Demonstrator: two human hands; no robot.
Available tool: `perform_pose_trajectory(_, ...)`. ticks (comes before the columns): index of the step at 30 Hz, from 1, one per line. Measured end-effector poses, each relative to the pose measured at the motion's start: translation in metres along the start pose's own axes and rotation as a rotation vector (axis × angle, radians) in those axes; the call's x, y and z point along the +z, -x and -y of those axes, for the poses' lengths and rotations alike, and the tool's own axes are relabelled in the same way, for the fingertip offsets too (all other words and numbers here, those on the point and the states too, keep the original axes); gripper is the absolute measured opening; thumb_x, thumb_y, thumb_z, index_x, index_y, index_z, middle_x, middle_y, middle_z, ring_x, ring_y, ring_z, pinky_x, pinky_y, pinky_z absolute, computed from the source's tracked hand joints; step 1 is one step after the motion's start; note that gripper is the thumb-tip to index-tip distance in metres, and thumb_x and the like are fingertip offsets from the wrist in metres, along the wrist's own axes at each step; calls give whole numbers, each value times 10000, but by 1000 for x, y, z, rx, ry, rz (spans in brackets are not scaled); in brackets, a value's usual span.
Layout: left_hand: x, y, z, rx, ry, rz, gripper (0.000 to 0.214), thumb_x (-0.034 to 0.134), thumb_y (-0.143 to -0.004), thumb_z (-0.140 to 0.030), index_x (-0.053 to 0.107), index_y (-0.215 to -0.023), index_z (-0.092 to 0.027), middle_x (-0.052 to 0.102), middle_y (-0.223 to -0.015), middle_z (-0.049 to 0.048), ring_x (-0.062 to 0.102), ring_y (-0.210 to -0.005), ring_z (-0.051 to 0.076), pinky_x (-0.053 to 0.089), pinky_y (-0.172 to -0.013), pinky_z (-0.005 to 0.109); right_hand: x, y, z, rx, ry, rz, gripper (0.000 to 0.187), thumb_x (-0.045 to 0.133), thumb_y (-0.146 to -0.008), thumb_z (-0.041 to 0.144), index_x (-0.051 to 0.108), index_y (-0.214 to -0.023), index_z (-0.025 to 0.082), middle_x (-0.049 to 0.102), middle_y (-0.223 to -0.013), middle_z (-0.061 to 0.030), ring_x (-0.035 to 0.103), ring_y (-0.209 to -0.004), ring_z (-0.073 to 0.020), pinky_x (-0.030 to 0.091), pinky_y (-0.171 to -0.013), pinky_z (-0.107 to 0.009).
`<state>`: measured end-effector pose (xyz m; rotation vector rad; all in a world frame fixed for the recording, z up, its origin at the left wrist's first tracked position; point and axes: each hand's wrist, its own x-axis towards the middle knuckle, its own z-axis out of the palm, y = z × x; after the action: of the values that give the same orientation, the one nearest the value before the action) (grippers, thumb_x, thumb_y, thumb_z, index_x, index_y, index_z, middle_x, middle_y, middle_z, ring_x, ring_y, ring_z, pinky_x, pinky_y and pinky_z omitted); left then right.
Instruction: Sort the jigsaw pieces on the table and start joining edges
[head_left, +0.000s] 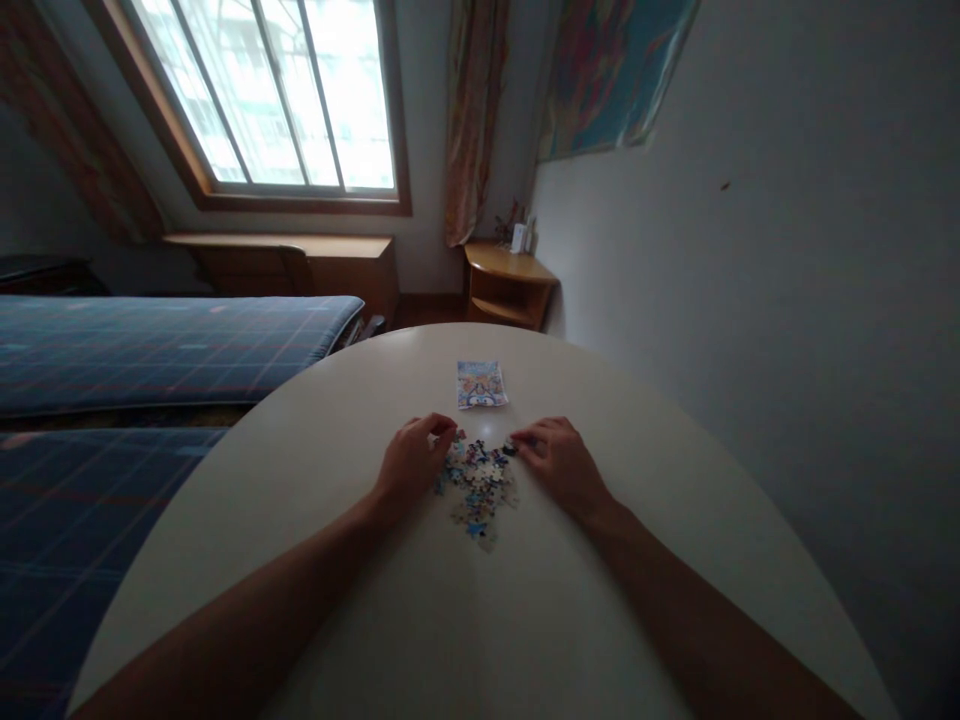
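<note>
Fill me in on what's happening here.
Someone is handling a pile of jigsaw pieces on a pale table. The left hand is at the pile's left edge, the right hand at its right; whether either grips a piece is too small to tell. A printed picture sheet lies beyond the pile.

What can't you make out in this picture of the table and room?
All in the head view:
Puzzle pieces: too small and overlapping to count.
Left hand: its fingers hide whether it grips a piece.
Right hand: the grip is too small to judge.
Picture sheet: fine print too small.
Poster: cut off by the top edge.
Window: glare washes out the outside.
</note>
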<state>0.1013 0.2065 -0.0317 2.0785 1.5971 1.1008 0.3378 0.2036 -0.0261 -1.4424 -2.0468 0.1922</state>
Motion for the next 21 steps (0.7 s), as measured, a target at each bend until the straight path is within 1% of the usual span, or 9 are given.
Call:
perform_pose_trajectory(3, 0, -1, 2, -3, -26, -18, 130, 566, -914, -240, 694, -921, -222, 748, -906, 21, 662, -917, 203, 496, -840, 323, -2, 3, 4, -35, -38, -1, 192, 648, -855, 161, 750, -1005, 226, 718, -960, -55, 575, -1000, -247, 438, -922, -403)
perform_pose_trajectory(5, -1, -2, 5, -12, -46, -30, 134, 564, -916, -251, 692, -928, -215, 744, -913, 29, 658, -928, 207, 497, -840, 325, -3, 5, 8, -110, -83, 28, 205, 648, -830, 136, 742, -986, 231, 705, -959, -52, 573, -1009, -239, 431, -937, -401)
perform_pose_trajectory(8, -5, -7, 10, -34, -93, -58, 151, 555, -922, -270, 683, -971, -208, 738, -933, 43, 652, -935, 215, 491, -855, 340, -6, 9, 13, -258, -139, 113, 254, 666, -775, 108, 726, -985, 239, 682, -1008, -50, 561, -1042, -232, 417, -968, -401)
perform_pose_trajectory(11, -8, -10, 14, -65, -159, -72, 156, 547, -920, -272, 684, -960, -210, 735, -931, 53, 644, -939, 237, 482, -871, 375, -7, 12, 14, -340, -155, 158, 270, 704, -759, 140, 712, -1010, 238, 668, -1040, -56, 553, -1063, -235, 410, -977, -405)
perform_pose_trajectory(16, -7, -10, 17, -96, -260, -59, 151, 554, -905, -269, 701, -884, -239, 732, -891, 49, 621, -964, 266, 452, -919, 429, -8, 12, 14, -367, -167, 177, 173, 732, -784, 195, 727, -945, 255, 662, -1012, -46, 557, -1053, -225, 401, -972, -403)
perform_pose_trajectory(18, -6, -10, 18, -87, -278, -52, 148, 555, -904, -266, 700, -887, -240, 731, -907, 51, 610, -980, 276, 444, -928, 445, -8, 12, 14, -363, -174, 168, 137, 721, -796, 188, 727, -915, 255, 663, -997, -42, 559, -1044, -220, 406, -964, -401)
perform_pose_trajectory(21, -6, -9, 19, -50, -276, -44, 147, 542, -905, -243, 688, -914, -224, 719, -994, 62, 596, -1014, 295, 434, -941, 479, -6, 11, 14, -348, -200, 148, 113, 687, -811, 155, 719, -882, 237, 665, -984, -47, 562, -1018, -212, 431, -940, -387)
